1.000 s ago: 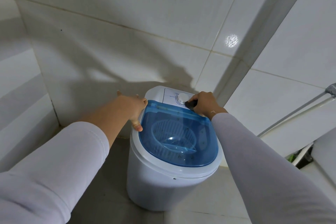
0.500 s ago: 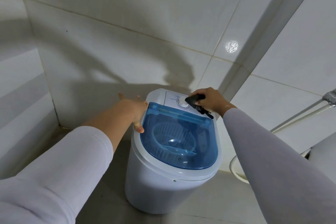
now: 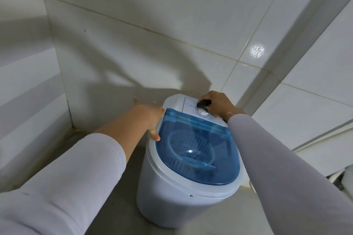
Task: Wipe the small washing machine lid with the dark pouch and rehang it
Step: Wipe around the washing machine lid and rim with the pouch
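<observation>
A small white washing machine stands on the floor in a tiled corner. Its transparent blue lid is down, and a ribbed basket shows through it. Behind the lid lies a white control panel with a round dial. My right hand is shut on the dark pouch, which it presses onto the panel at the dial's far edge. My left hand rests flat against the machine's left rim, thumb on the rim beside the lid, fingers spread.
White tiled walls close in behind and to the left of the machine. A wall corner post rises at the right. A white pipe runs along the right wall, and a white fixture edge shows at the far right.
My right hand has moved the dark pouch from the lid's back edge up over the dial to the panel's far side. My left hand has stayed on the left rim.
</observation>
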`<state>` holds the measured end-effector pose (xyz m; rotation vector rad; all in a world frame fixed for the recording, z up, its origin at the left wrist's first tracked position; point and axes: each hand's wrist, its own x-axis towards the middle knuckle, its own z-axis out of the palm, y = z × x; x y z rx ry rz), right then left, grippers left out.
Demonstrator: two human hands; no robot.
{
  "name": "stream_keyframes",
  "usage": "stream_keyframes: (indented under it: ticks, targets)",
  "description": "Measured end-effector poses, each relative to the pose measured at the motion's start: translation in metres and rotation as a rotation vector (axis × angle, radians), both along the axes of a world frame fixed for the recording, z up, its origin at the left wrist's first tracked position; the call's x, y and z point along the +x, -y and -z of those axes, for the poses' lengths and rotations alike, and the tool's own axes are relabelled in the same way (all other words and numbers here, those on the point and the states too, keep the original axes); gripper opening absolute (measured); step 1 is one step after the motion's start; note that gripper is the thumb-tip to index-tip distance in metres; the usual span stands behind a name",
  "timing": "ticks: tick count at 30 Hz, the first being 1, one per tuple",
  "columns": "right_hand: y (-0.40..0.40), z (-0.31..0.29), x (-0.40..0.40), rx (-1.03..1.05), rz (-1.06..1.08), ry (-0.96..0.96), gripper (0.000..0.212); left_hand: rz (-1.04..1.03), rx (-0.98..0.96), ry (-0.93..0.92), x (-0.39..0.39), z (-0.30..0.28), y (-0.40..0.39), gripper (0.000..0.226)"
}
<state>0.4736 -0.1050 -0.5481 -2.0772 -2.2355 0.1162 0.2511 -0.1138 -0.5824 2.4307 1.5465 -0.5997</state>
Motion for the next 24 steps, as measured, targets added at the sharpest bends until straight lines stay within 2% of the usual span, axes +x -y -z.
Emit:
stream_keyframes:
  ticks: [8, 12, 18, 24]
  targets:
    - [0.013, 0.009, 0.016, 0.040, -0.170, 0.090, 0.050, -0.001, 0.014, -0.018, 0.001, -0.001, 0.002, 0.111]
    - [0.021, 0.010, 0.028, 0.027, -0.226, 0.132, 0.047, 0.007, 0.026, -0.028, 0.002, -0.003, 0.004, 0.108]
    - [0.031, 0.016, 0.043, 0.093, -0.151, 0.187, 0.042, 0.008, 0.030, -0.049, 0.005, -0.003, 0.005, 0.111]
    - [0.032, 0.017, 0.048, 0.183, -0.111, 0.097, 0.048, 0.010, 0.033, -0.068, 0.006, -0.005, 0.006, 0.110]
